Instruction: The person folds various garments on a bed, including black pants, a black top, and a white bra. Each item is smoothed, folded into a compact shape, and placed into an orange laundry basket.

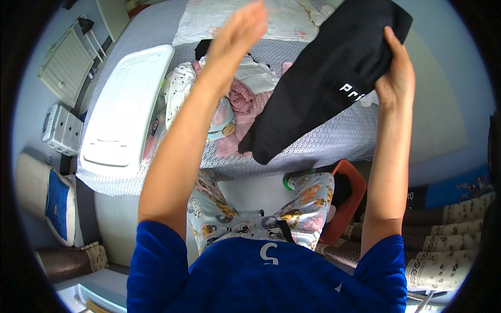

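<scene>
A black garment (313,86) with white lettering hangs from my right hand (397,74), whose thumb lies over its edge at the upper right. Its lower end reaches down over the front of the bed. My left hand (246,29) is raised over the far part of the bed, blurred, with no thing seen in it; whether its fingers are apart is hard to make out. Beneath my left forearm lie several garments: a white star-print cloth (181,86), a pink patterned cloth (240,96), a light grey garment (256,74) and a light blue printed garment (222,121).
A lidded plastic storage box (121,109) stands on the bed's left side. The bed bears a grey patterned cover (336,137). A red plastic basin (354,191) sits on the floor beside my right leg. To the left are a radiator (66,64) and a cushioned chair (35,187).
</scene>
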The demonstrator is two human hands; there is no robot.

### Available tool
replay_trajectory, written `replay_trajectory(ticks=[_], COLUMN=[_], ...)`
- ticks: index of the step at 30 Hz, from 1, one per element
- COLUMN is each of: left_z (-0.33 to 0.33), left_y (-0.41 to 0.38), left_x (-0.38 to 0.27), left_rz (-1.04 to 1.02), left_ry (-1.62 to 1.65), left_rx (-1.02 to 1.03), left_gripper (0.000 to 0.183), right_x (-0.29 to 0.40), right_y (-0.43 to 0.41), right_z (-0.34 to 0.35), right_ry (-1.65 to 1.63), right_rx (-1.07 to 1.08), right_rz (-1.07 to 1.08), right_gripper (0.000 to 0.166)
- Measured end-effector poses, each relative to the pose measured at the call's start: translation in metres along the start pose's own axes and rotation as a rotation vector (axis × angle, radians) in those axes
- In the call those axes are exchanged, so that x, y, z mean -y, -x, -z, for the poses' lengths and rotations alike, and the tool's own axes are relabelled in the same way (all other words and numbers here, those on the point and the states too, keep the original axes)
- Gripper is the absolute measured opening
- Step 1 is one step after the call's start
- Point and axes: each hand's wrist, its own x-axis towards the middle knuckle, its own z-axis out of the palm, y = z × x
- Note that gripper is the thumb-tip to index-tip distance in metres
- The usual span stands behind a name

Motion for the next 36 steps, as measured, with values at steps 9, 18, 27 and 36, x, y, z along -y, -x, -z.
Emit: replay_trajectory(ticks=[9, 18, 27, 36], left_z=[-0.061, -0.084, -0.09, -0.098], left_y=[0.2, 0.175, 0.111, 0.097], left_x=[0.114, 0.06, 0.034, 0.042], left_rz=[0.473, 1.087, 1.041, 0.985], left_ry=[0.675, 0.924, 1.005, 0.969], left_rx=[0.708, 0.216, 0.054, 0.083], left_gripper=[0.081, 0.034, 0.032, 0.022], right_x=[0.047, 0.054, 0.071, 0.054], right_y=[-0.086, -0.104, -0.089, -0.067], right_z=[0.083, 0.123, 0.179, 0.167], right_ry=[-0.013, 0.185, 0.214, 0.187], right_rx=[0.076, -0.448, -0.64, -0.667], right_rz=[-0.03, 0.307, 0.31, 0.198], right_gripper=[0.027, 0.029, 0.029, 0.032])
